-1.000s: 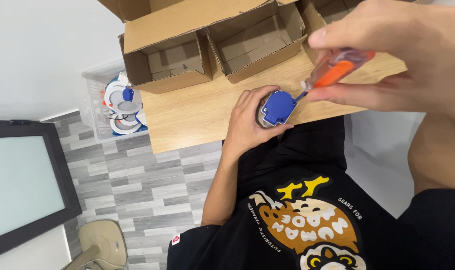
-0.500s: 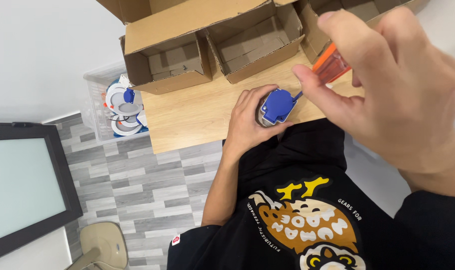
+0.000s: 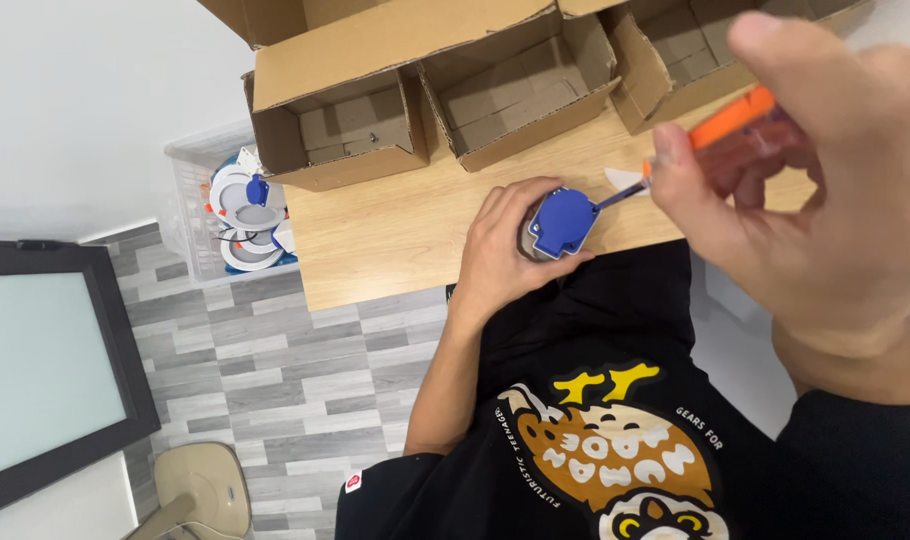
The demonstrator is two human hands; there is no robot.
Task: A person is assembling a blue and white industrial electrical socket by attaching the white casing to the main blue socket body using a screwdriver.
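The left hand is wrapped around a small blue socket part, gripping it from the side and pressing it against the near edge of the wooden worktop, just above the person's lap. The right hand, very close to the camera and blurred, is clenched around a screwdriver with an orange and clear handle; its thin shaft slants down and left so the tip meets the right edge of the blue part. Behind the work stand three open cardboard boxes with divided compartments, and to the left, lower than the worktop, a clear plastic bin holds more white and blue parts. A dark-framed screen and a beige chair base sit over the grey plank floor. The chief risk looks to be the tip slipping: the shaft comes in at a slant rather than straight on, so a firm push or turn could skid it off the part and into the left fingers curled right beside it. The part also sits at the very edge of the worktop, held only by that one hand, so a sideways shove could twist it loose and drop it to the lap or floor. Whether the tip is seated in a screw cannot be told.
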